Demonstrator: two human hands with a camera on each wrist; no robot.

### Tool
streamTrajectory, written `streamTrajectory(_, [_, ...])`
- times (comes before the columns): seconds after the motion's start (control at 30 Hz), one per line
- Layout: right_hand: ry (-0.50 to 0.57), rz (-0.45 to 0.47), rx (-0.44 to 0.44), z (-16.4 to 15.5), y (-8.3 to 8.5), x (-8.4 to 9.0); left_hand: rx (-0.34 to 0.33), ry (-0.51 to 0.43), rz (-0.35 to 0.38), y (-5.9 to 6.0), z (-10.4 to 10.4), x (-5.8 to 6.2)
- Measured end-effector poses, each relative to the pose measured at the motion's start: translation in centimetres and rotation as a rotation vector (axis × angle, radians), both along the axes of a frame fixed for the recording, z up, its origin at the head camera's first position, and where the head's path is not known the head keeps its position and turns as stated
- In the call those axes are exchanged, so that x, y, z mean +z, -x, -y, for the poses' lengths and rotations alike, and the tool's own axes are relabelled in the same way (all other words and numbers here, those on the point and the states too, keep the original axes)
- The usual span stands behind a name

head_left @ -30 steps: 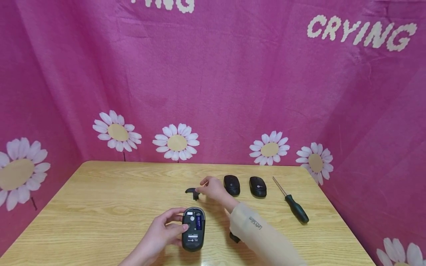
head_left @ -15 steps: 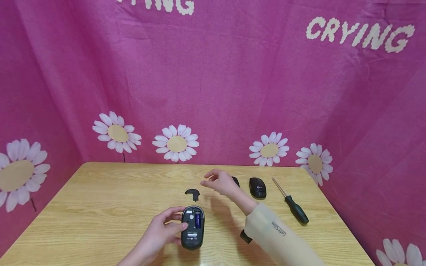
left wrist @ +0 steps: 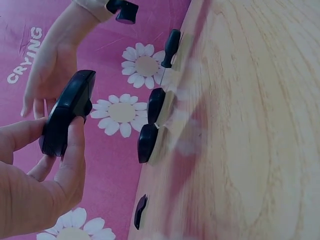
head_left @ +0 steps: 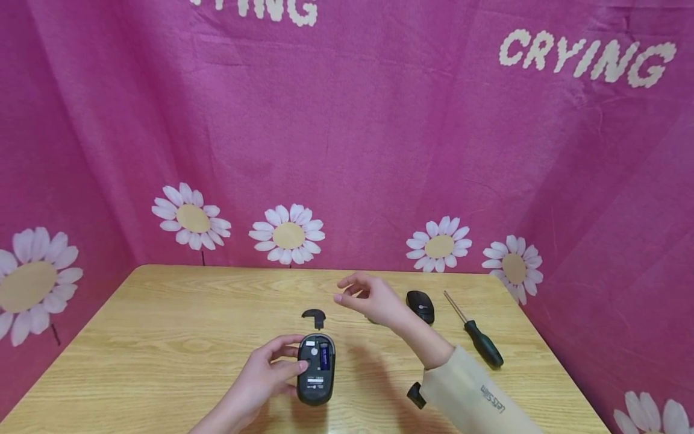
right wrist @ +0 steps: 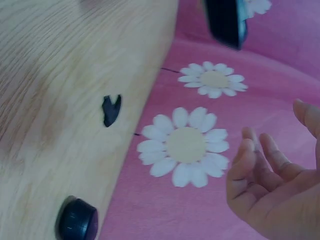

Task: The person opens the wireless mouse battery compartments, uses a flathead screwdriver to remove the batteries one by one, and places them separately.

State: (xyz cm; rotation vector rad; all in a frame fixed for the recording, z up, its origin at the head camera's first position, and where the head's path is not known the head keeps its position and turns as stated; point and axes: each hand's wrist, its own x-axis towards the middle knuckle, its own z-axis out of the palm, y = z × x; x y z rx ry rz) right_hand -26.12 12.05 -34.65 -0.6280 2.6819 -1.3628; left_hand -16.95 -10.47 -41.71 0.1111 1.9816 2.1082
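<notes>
My left hand grips a black computer mouse above the table, its underside toward the head camera. A blue battery shows in the uncovered compartment. Just beyond the mouse, the small black battery cover lies on the wood. My right hand hovers to the right of the cover, its fingers loosely bent with nothing between them. It hides most of a second mouse in the head view, which the left wrist view shows beside a third mouse.
A screwdriver with a dark green handle lies at the right, its shaft pointing to the back. The wooden table ends at a pink curtain with flowers. A black wrist camera sits at the right sleeve.
My right hand has left the battery cover on the table and moved right, passing in front of the second mouse. The left hand and its mouse have barely moved.
</notes>
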Motion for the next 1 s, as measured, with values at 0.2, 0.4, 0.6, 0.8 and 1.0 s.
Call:
streamTrajectory(0.2, [-0.002,-0.044,0.074,-1.1,-1.9,0.8,-0.036,0.000,0.002,0.1,-0.2,0.2])
streamTrajectory(0.4, [0.039,-0.039,0.112,-2.1,-3.1,0.0,-0.057,-0.014,-0.007,0.0,-0.4,0.4])
streamTrajectory(0.6, [0.105,0.020,0.114,-2.4,-4.2,-1.5,-0.076,-0.022,-0.029,-0.3,-0.6,0.5])
streamTrajectory(0.8, [0.127,0.056,0.135,-2.2,-4.8,-2.6,-0.099,-0.006,-0.028,-0.2,-0.9,0.4])
streamTrajectory(1.0, [0.122,0.090,0.146,-1.6,-5.2,-3.2,-0.121,0.005,-0.042,-0.1,-1.2,0.2])
